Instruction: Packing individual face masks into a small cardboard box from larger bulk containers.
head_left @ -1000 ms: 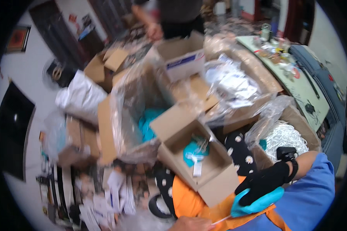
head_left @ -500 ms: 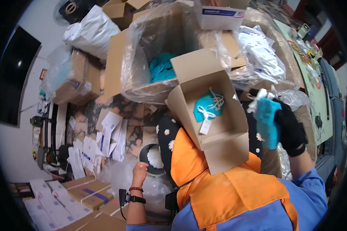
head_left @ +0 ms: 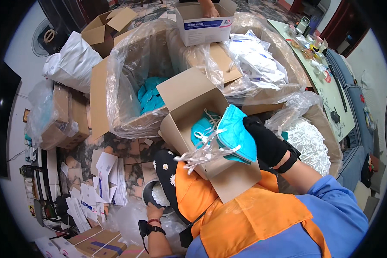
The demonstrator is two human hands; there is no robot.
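My right hand (head_left: 266, 142), in a black glove, grips a stack of teal face masks (head_left: 236, 135) with white straps dangling to the left. The stack is over an open cardboard box (head_left: 230, 176) on my lap. Inside that box lie more teal masks (head_left: 200, 129) with white straps. My left hand (head_left: 155, 210) is bare and at the near rim of a small dark bucket (head_left: 148, 194) beside my leg; white material (head_left: 160, 197) lies in the bucket. Its fingers point toward the bucket and are too small to make out.
Ahead stands a plastic-lined carton (head_left: 137, 122) with teal masks. Right of it, a lined carton (head_left: 294, 71) holds white packets. Near my right arm, another carton (head_left: 335, 150) is full of white strips. Another person's hand (head_left: 210, 11) reaches into a white box (head_left: 206, 34). Flattened white boxes (head_left: 107, 178) lie left.
My right hand has brought the masks from the right side leftward over the box on my lap. My left hand has shifted to the bucket's rim. The view has turned.
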